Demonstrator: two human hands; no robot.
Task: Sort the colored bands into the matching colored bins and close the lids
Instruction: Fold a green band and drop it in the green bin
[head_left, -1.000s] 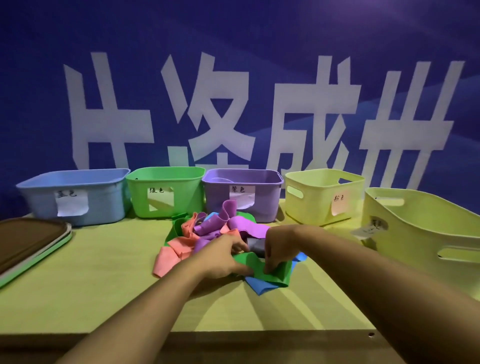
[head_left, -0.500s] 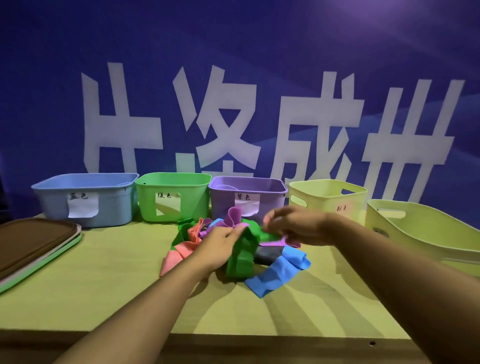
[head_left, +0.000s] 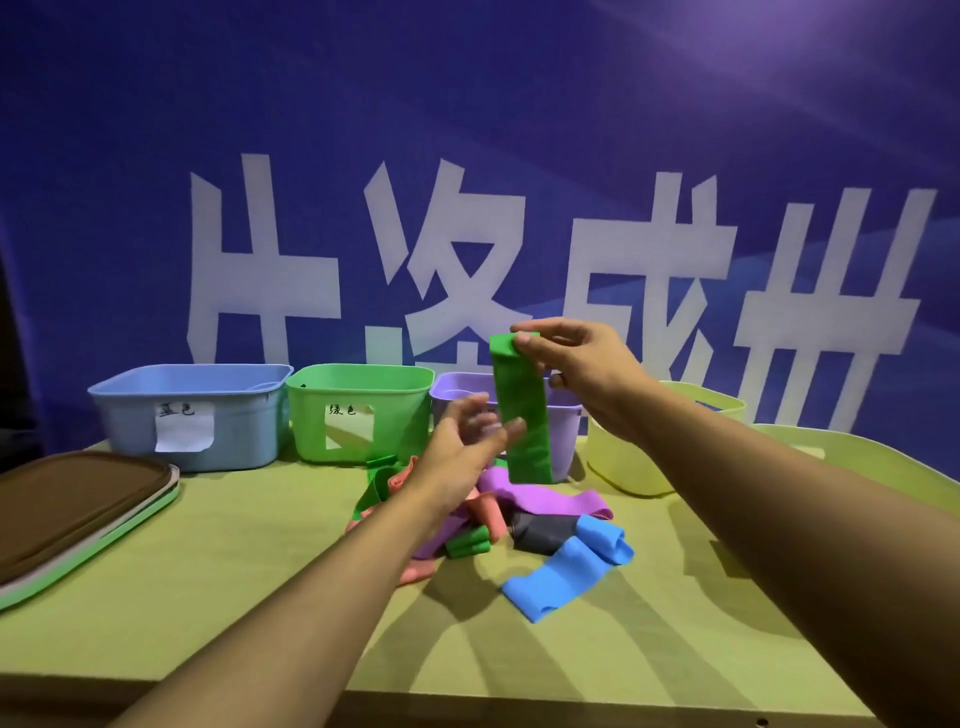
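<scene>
Two hands worked above the yellow-green table (head_left: 208, 571). The right hand (head_left: 582, 374) pinched the top of a flat green elastic band (head_left: 524, 415), which hung upright over the pile of coloured bands (head_left: 493, 514). The left hand (head_left: 462, 441) spread wide, fingertips touching the band's lower part. The green plastic bin (head_left: 358, 415) stood far left of it, lid off.

Right hand (head_left: 582, 364) pinches a hanging green band (head_left: 522, 410) above the pile (head_left: 498, 519).

Blue wall (head_left: 519, 104) behind desk, large white characters (head_left: 457, 270) across it; light glare upper right; yellow-green desk (head_left: 208, 571).
</scene>
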